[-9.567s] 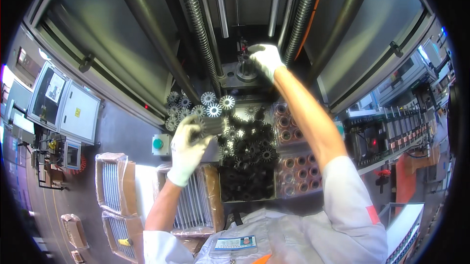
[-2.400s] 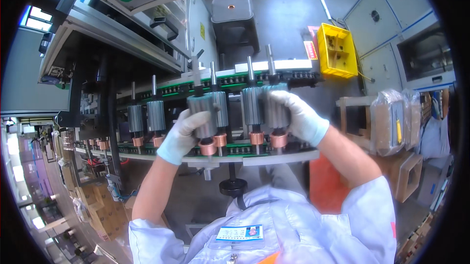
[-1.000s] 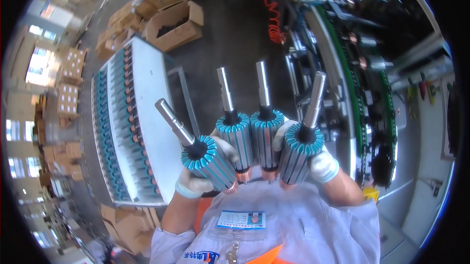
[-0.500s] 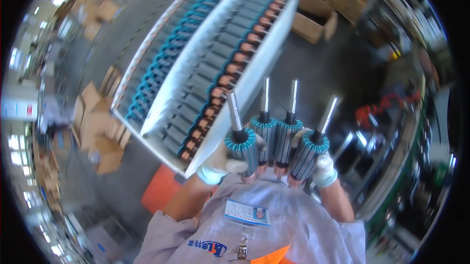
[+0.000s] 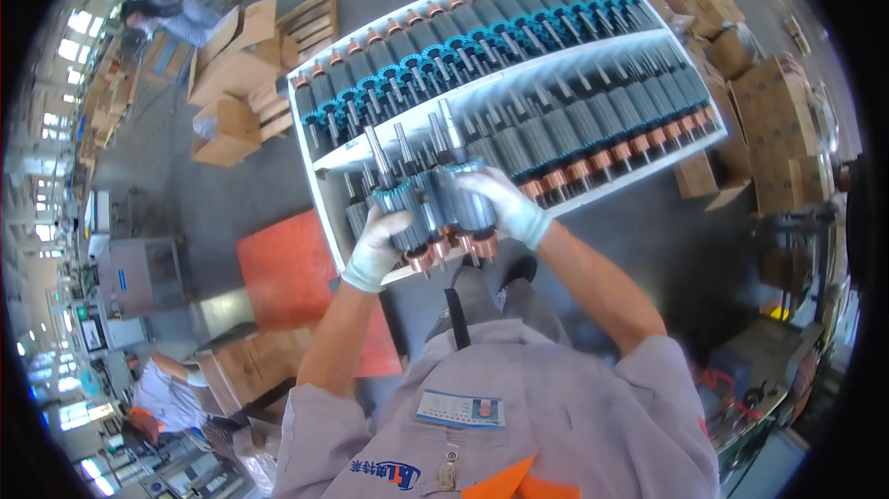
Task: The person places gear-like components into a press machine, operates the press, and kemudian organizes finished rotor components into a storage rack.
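My left hand (image 5: 375,247), in a white glove, is closed around the left side of a cluster of motor armatures (image 5: 402,217). On the cluster's other side, my gloved right hand (image 5: 503,205) wraps an armature (image 5: 469,203) with teal winding ends and a copper commutator. The shafts point up and away from me, and the commutators face my body. Between the hands sit more armatures, partly hidden. The cluster is over the near left end of a white two-row bin (image 5: 639,168); whether it touches the bin's floor I cannot tell.
Rows of armatures (image 5: 556,143) fill both sides of the bin's divider (image 5: 546,70). A red-orange board (image 5: 278,263) lies on the floor at left. Cardboard boxes (image 5: 231,55) stand far left, and more cartons (image 5: 778,129) at right. Co-workers (image 5: 171,392) are at the left.
My view has turned, so the bin now lies across in front of me. Both hands have carried the armatures from before my chest to the bin's near left end.
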The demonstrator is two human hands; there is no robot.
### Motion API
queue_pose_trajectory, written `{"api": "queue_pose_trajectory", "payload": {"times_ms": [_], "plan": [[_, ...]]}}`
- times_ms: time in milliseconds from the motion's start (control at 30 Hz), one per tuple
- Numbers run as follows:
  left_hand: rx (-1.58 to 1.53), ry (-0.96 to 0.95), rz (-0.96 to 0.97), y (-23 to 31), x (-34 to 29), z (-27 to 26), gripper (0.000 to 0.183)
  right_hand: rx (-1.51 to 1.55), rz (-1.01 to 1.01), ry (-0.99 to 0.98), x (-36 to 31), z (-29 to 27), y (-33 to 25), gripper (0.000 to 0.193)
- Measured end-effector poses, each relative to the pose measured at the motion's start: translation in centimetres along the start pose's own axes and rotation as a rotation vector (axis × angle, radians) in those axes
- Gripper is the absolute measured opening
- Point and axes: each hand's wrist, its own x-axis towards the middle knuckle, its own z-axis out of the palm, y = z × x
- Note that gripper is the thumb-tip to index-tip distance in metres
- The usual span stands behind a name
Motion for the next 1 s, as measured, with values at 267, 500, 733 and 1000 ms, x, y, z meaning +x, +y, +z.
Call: {"api": "queue_pose_trajectory", "payload": {"times_ms": [267, 500, 733, 1000], "plan": [[0.033, 0.180, -0.030, -1.7, 3.7, -4.9, 0.034, -0.336, 0.194, 0.106, 8.0, -1.1, 3.0, 0.044], [0.158, 0.503, -0.117, -1.3, 4.5, -8.4, 0.037, -0.877, 0.307, 0.315, 9.0, 1.1, -0.8, 0.058], [0.923, 0.584, -0.437, 1.2, 5.2, -10.4, 0.067, -1.968, 0.327, 0.248, 11.5, 1.4, -1.4, 0.067], [1.817, 0.233, -0.443, 5.1, 6.4, -8.8, 0.046, -2.285, 0.381, -0.026, 12.7, 0.5, -2.5, 0.051]]}}
